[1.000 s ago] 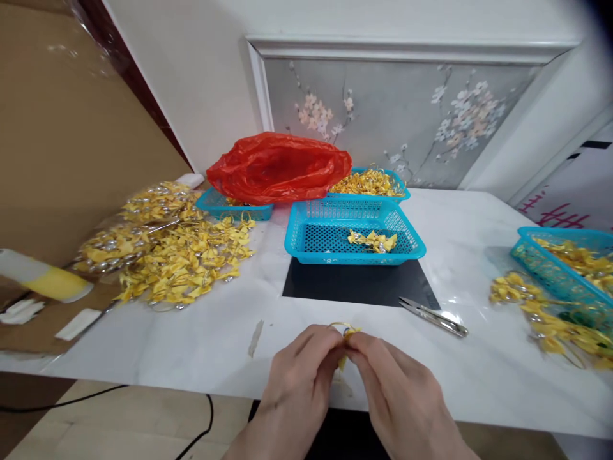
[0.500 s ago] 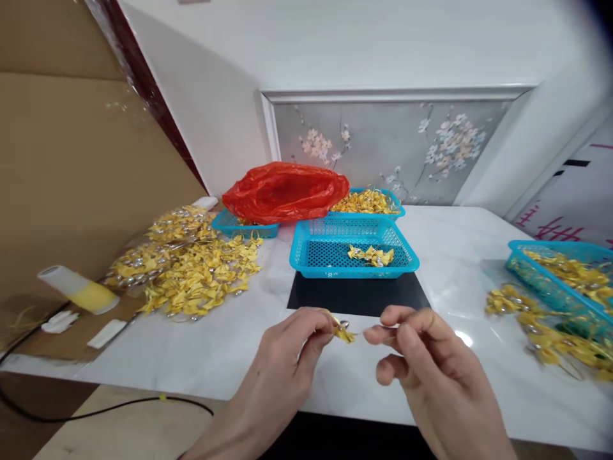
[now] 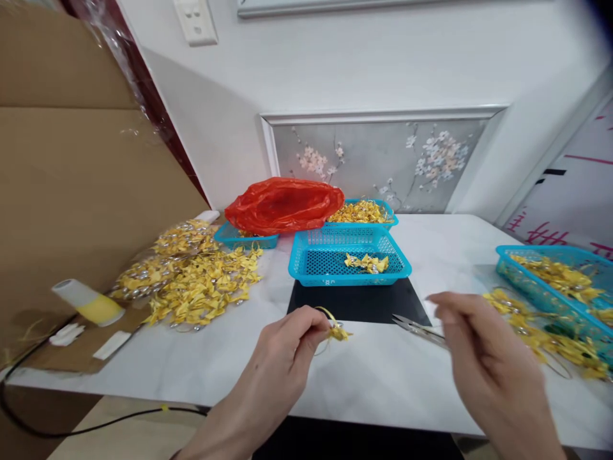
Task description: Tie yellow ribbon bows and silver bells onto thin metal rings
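Observation:
My left hand point(image 3: 292, 351) is closed in a pinch at the front middle of the table. Between its thumb and forefinger is a small yellow ribbon bow point(image 3: 339, 332) with a shiny bead and a thin loop of cord. My right hand point(image 3: 493, 364) is off to the right, bent at the fingers and smeared by motion. Whether anything is between its fingers does not show. Beside its fingertips lies a pair of scissors point(image 3: 416, 327), blades pointing left, handles hidden by the hand. Ahead, a blue basket point(image 3: 349, 280) holds a few yellow bows point(image 3: 368, 262).
A heap of yellow bows point(image 3: 201, 287) spreads on the left. A red plastic bag point(image 3: 282, 207) sits at the back beside filled baskets. Another blue basket point(image 3: 527, 291) stands at right, with bows before it. A black mat point(image 3: 354, 303) and a yellow-white tube point(image 3: 89, 303) are also there.
My right hand has moved away from the bow to the right, and the scissors now show. My left hand still pinches the bow. The camera view has tilted up a little.

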### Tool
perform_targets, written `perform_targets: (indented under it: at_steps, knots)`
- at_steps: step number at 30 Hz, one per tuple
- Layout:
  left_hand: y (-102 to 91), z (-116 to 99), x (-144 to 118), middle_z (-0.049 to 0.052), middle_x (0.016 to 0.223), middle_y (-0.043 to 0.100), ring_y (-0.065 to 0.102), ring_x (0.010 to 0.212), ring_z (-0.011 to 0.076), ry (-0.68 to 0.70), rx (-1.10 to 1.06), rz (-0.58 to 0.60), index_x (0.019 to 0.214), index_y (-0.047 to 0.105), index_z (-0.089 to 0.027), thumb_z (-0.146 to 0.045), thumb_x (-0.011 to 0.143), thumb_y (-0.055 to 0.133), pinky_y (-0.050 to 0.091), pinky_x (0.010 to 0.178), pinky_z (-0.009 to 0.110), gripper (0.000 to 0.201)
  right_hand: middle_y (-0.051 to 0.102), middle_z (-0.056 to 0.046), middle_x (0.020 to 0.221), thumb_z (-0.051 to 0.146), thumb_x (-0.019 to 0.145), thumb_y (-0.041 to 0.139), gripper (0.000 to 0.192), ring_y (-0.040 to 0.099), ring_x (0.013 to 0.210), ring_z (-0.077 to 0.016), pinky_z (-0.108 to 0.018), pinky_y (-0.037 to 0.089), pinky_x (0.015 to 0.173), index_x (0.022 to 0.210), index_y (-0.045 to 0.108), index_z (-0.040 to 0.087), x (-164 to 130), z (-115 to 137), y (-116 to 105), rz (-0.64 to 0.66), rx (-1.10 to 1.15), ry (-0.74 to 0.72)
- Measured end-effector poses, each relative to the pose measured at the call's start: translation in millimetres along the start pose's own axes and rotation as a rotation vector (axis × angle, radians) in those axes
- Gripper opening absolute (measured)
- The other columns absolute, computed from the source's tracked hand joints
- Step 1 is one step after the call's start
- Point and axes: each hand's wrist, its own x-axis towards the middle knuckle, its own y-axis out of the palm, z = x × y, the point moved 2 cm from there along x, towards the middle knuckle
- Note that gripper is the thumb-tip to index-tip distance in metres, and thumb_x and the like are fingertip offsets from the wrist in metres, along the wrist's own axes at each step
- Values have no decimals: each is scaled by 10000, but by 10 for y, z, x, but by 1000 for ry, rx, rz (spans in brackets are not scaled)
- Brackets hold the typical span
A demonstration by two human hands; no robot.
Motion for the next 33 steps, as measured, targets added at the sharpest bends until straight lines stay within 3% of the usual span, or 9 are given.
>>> perform_targets:
  at_steps: [4,7,9,13,16,20,25,28,33]
  knots:
    - [44,-45,28,-32,748,635,576,652,123,19,5,28,819,561,-218,-97,928,465,440,608,228,188,602,-45,942,256,936,559,207,563,606,-116,-233,490,522,1136,585,211,-104,161,254,394,-81,-202]
    - [97,-44,19,-6,818,689,641,723,140,34,0,23,845,592,-219,-119,938,469,478,670,248,184,582,-27,801,196,957,514,82,586,628,-134,-248,480,557,943,594,185,-190,220,461,348,-72,-248]
    - [141,-22,-14,18,926,720,681,880,164,41,-15,-33,859,607,-230,-134,943,482,495,763,263,178,528,-2,703,140,964,473,180,554,573,-120,-238,450,540,818,571,182,-231,205,562,289,-67,-245]
    - [269,36,-122,39,991,726,591,1199,221,-56,-139,-167,828,628,-249,-164,932,517,494,879,288,175,495,5,682,107,950,489,181,512,544,-108,-224,393,498,795,551,178,-278,157,656,185,-29,-221]
    - [365,65,-186,48,1141,696,675,977,187,-229,-347,-259,811,663,-245,-230,903,580,530,741,236,125,497,9,690,98,949,494,179,492,545,-95,-206,380,493,799,542,181,-298,158,685,131,28,-185]
    - [442,94,-196,10,922,726,594,591,95,-359,-527,-328,758,684,-223,-265,839,672,516,592,186,92,514,15,698,109,961,468,203,514,570,-82,-182,416,527,781,518,189,-319,167,731,123,119,-102]
    - [470,204,-189,40,852,747,682,756,171,-379,-495,-266,760,712,-205,-251,811,693,562,694,220,72,546,16,686,163,955,490,210,528,575,-95,-193,431,511,763,570,195,-267,109,681,246,176,42]
    - [448,283,-211,36,935,727,682,841,180,-369,-411,-276,786,706,-221,-229,827,654,556,751,234,67,537,37,655,236,970,501,157,511,535,-86,-183,420,464,905,643,215,-170,18,524,342,326,250]
    - [394,377,-183,38,898,716,675,801,189,-260,-138,-121,761,658,-220,-189,866,551,538,712,274,153,565,34,749,286,966,553,171,554,540,-69,-239,578,615,1067,689,266,52,-140,267,114,616,388]
